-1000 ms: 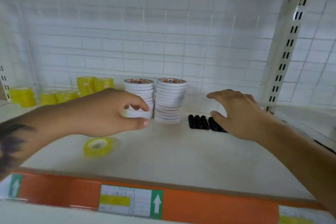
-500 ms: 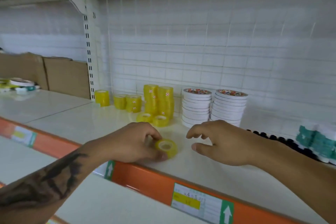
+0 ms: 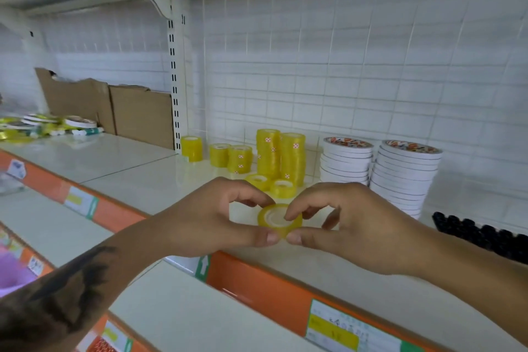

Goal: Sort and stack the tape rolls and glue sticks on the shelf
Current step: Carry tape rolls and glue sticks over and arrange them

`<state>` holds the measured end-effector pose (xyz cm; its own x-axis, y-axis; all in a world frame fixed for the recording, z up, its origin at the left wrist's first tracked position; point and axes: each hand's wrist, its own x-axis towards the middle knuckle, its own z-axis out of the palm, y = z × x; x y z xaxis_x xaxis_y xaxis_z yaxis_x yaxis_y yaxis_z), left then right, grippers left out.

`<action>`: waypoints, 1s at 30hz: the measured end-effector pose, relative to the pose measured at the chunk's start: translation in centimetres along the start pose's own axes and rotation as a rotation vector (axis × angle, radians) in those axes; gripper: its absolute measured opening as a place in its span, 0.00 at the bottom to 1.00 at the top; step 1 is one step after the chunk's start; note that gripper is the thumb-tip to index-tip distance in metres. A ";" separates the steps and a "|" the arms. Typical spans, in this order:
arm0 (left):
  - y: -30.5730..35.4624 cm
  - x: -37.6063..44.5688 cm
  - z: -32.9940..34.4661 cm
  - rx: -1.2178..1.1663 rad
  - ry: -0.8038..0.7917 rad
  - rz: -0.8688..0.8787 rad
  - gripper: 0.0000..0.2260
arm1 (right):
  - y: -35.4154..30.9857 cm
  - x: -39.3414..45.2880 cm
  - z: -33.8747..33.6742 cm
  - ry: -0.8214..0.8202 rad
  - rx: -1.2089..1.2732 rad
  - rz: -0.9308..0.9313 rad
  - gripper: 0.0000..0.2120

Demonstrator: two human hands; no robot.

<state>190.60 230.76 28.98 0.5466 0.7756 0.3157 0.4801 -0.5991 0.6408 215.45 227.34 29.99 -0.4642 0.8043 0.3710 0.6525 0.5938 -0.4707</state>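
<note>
Both hands meet above the front part of the white metal shelf [image 3: 357, 288], holding one small roll of clear yellow tape [image 3: 279, 220] between them. The left hand [image 3: 205, 223] pinches the roll at its near rim with the thumb, the index finger curled over its far edge; the right hand [image 3: 368, 226] grips the opposite side — index fingertip set on the white core, thumb under the near rim — so the fingers of both hands are clamped on the roll. The roll is tilted, its open face turned up toward the camera, and whether it clears the shelf surface cannot be told. Behind it, two loose yellow tape rolls [image 3: 283, 188] lie flat just in front of two tall stacks of yellow tape rolls [image 3: 280, 156]. Left of these stand two shorter yellow stacks [image 3: 231, 156] and a single yellow stack [image 3: 192, 148] beside the slotted white upright [image 3: 175, 88]. Right of the tall stacks are two stacks of flat white tape rolls with patterned tops [image 3: 380, 171], touching or nearly so. A block of black-capped glue sticks [image 3: 483, 236] stands at the right, partly hidden by the right forearm. The shelf's front edge carries an orange price strip [image 3: 257, 291] — a yellow-and-white label [image 3: 337, 331] sits on it at lower right. Brown cardboard sheets [image 3: 114, 108] lean against the back wall of the neighbouring bay
</note>
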 end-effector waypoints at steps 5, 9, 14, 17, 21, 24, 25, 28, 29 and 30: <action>-2.0 0.8 -1.9 0.077 -0.007 -0.009 0.27 | -0.3 1.4 1.1 0.124 0.033 0.092 0.09; -6.4 2.4 -4.7 0.411 -0.057 -0.075 0.39 | 0.4 4.4 0.8 0.300 -0.091 0.274 0.07; -12.1 4.3 -9.5 0.597 -0.197 -0.082 0.43 | 1.9 9.2 2.2 0.386 -0.238 0.514 0.09; -14.7 4.8 -10.8 0.602 -0.246 -0.054 0.38 | 2.7 11.0 3.6 0.415 -0.275 0.606 0.08; -17.2 4.4 -10.5 0.564 -0.459 -0.072 0.36 | 3.1 11.1 5.2 0.431 -0.301 0.724 0.08; -17.6 4.2 -10.4 0.548 -0.524 -0.066 0.34 | 3.1 10.8 6.3 0.443 -0.278 0.781 0.07; -17.7 4.3 -10.4 0.551 -0.524 -0.054 0.34 | 2.9 10.6 6.6 0.439 -0.268 0.788 0.07; -17.8 4.2 -10.4 0.541 -0.518 -0.041 0.35 | 2.9 10.7 7.0 0.439 -0.274 0.791 0.06; -18.0 4.2 -10.4 0.535 -0.515 -0.035 0.36 | 3.0 10.8 7.1 0.442 -0.281 0.789 0.07; -18.1 4.2 -10.3 0.531 -0.510 -0.029 0.36 | 3.1 10.9 7.1 0.445 -0.281 0.786 0.07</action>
<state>177.08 246.90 25.90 0.7178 0.6812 -0.1442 0.6960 -0.6957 0.1777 208.13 238.07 26.86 0.4033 0.8542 0.3281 0.8283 -0.1885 -0.5276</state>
